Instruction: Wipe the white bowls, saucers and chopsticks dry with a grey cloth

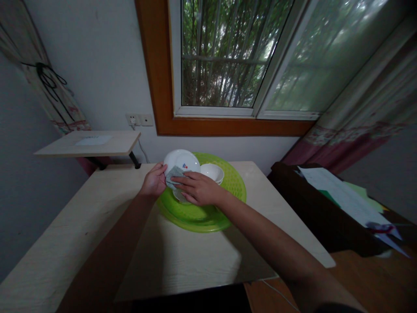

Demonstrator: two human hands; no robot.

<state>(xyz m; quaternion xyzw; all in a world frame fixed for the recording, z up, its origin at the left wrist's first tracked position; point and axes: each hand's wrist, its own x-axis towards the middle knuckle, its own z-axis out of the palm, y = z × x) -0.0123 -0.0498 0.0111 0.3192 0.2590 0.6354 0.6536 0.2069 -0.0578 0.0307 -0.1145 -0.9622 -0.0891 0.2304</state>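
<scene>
My left hand [154,180] grips the left rim of a white plate [181,158] with a small blue and red print on it. The plate is tilted up above a round green tray [195,221]. My right hand [198,188] presses a grey-green cloth [173,175] against the plate's lower part, with its fingers laid over the cloth. Right behind that hand, white bowls [212,171] stand on the tray, seemingly stacked. Another pale dish [179,195] shows partly beneath the cloth, and my right hand hides the rest of it.
The tray rests on a pale wooden table [195,265]. A small raised shelf [91,143] with a paper on it stands at the back left. Behind are a wall socket [139,120] and a window. At right, a dark piece of furniture [302,204] bears papers [345,195].
</scene>
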